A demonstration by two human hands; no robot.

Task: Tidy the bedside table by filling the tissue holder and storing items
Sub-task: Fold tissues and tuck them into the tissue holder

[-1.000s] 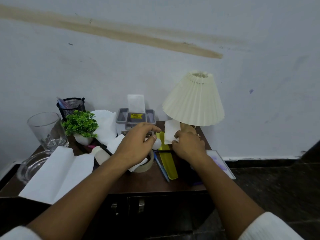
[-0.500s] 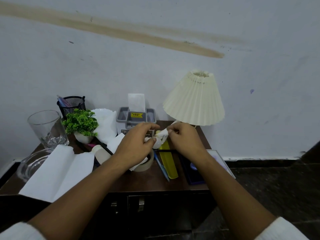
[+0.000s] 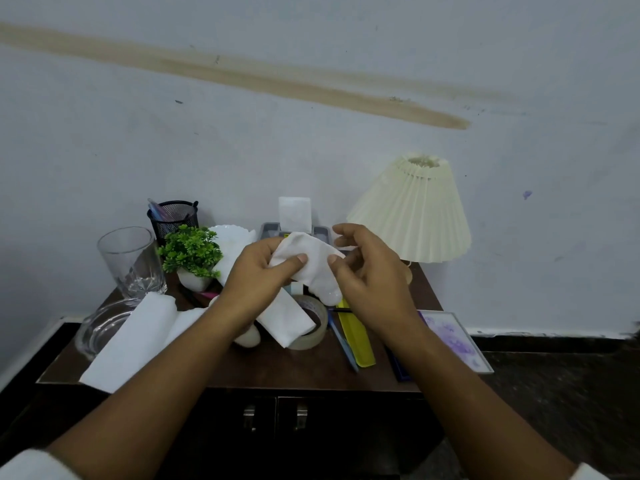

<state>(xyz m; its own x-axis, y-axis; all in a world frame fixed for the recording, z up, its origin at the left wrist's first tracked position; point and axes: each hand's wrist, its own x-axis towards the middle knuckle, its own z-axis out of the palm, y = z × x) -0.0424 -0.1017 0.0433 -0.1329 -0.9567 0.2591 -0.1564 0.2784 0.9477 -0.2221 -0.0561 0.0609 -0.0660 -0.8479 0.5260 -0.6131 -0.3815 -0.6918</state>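
Note:
Both hands hold one white tissue (image 3: 304, 258) above the middle of the bedside table (image 3: 294, 368). My left hand (image 3: 256, 282) pinches its left side with the thumb on top. My right hand (image 3: 367, 271) pinches its right edge. Behind the hands stands the grey tissue holder (image 3: 273, 230) with a white tissue (image 3: 294, 213) sticking up from it. More white tissues (image 3: 138, 337) lie spread on the table's left, and a folded one (image 3: 287, 320) lies under my left hand.
A cream lamp (image 3: 412, 213) stands at the back right. A drinking glass (image 3: 130, 261), glass bowl (image 3: 100, 327), green plant (image 3: 190, 251) and black mesh pen cup (image 3: 173, 216) crowd the left. Tape roll (image 3: 311, 327), yellow comb (image 3: 356, 337), blue pen (image 3: 343, 341) and a picture frame (image 3: 453, 337) lie right of centre.
My right hand picked a tissue up near the lamp base and carried it left. Both hands now hold it spread higher, in front of the holder.

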